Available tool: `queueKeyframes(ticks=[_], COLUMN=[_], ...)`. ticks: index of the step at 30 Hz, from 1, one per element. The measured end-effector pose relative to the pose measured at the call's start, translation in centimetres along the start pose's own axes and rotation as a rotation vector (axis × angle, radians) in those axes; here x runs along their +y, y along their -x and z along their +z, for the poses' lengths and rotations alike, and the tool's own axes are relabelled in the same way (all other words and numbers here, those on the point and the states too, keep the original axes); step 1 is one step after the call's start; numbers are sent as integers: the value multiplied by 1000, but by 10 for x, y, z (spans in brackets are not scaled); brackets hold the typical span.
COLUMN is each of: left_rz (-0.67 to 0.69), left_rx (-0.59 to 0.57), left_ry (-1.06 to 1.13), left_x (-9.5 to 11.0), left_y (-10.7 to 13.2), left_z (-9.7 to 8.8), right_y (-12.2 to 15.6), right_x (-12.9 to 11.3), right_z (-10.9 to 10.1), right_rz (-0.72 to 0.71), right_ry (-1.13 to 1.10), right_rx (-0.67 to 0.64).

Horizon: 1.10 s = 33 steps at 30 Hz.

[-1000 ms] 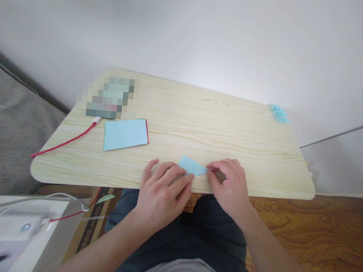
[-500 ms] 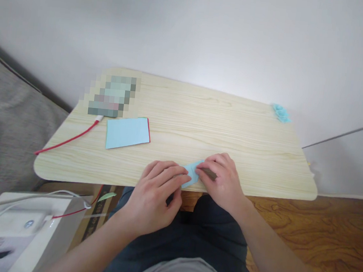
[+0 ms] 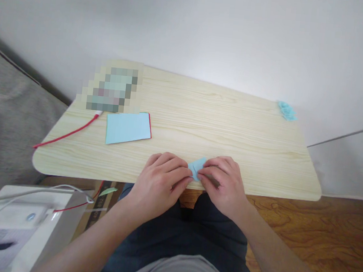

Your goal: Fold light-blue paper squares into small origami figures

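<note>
A small folded piece of light blue paper [image 3: 197, 166] lies at the table's front edge, between my two hands. My left hand [image 3: 164, 179] pinches its left side, thumb and forefinger together near the lower corner. On the other side, my right hand [image 3: 224, 178] grips the paper with thumb and fingertips. A dark crease line or slit shows across the paper's middle. The fingers cover both of its ends.
A stack of light blue paper [image 3: 128, 128] with a red right edge lies on the pale wooden table [image 3: 215, 118]. Behind it is a blurred device [image 3: 113, 89] with a red cable [image 3: 69, 133]. Folded blue paper pieces [image 3: 287, 111] sit at the far right corner. A white box [image 3: 44, 225] stands lower left.
My left thumb has closed in against the forefinger at the paper's lower edge. The paper and both hands have shifted slightly right, and a dark line now shows on the paper.
</note>
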<state>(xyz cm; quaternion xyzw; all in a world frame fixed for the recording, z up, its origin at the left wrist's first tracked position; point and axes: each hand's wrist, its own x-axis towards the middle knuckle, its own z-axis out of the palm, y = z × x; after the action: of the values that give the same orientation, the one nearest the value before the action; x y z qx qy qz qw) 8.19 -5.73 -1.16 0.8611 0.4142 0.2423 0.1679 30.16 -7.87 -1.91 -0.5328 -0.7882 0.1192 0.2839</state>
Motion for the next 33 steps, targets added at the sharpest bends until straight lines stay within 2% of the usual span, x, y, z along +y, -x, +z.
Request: queueKeyframes(ticks=[4, 7, 14, 24, 33], left_rz=[-123, -165, -200, -211, -219], left_rx=[24, 31, 24, 92, 63], left_ry=[5, 7, -34, -30, -19], left_x=[5, 6, 8, 9, 6], left_y=[-8, -11, -11, -11, -10], left_z=[3, 4, 7, 11, 10], right_y=[0, 0, 0, 5, 5], right_x=[0, -1, -3, -10, -18], right_z=[1, 0, -1, 6, 9], right_rz=[-4, 7, 16, 76, 133], right_ry=[-13, -5, 8, 31, 31], right_rx=[6, 4, 7, 64, 105])
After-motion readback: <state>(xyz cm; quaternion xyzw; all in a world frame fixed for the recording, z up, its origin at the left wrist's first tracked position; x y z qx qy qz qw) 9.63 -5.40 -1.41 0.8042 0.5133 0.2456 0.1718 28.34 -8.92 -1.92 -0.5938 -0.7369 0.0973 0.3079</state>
